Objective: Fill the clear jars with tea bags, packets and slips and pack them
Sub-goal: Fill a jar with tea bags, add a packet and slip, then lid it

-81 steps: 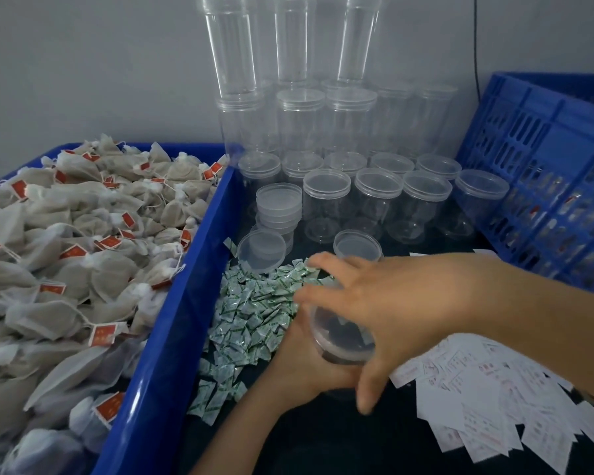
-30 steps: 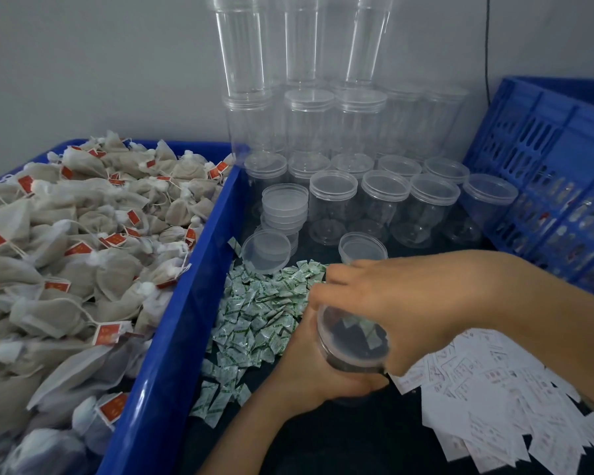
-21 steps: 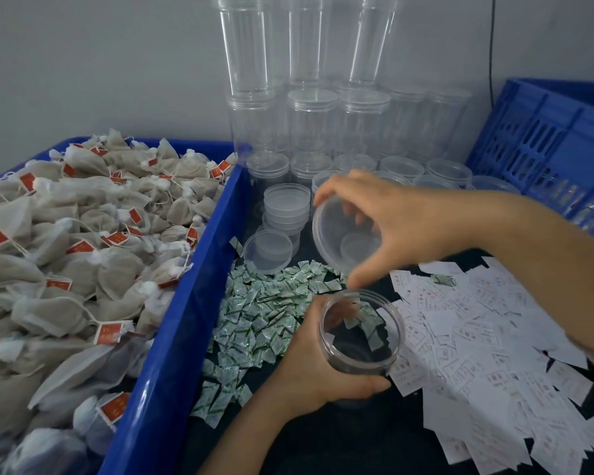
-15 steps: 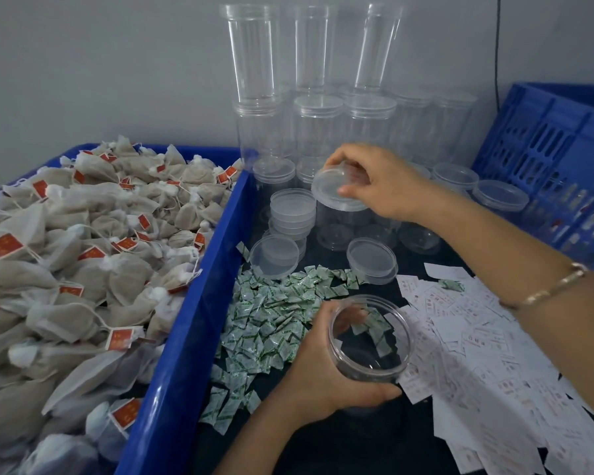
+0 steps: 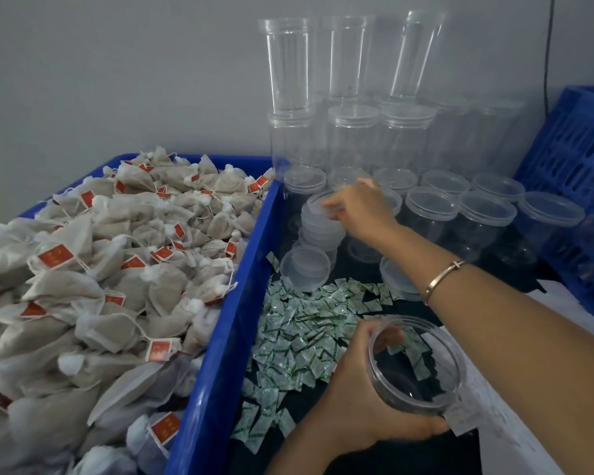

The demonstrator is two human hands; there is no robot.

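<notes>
Only partly visible: the paper slips

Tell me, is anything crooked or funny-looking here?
Yes. In the top row at the back, the right tall jar tilts to the right, while the other two tall jars stand straight. Lower down, one lid leans on its edge against the lid stack instead of lying flat.
</notes>
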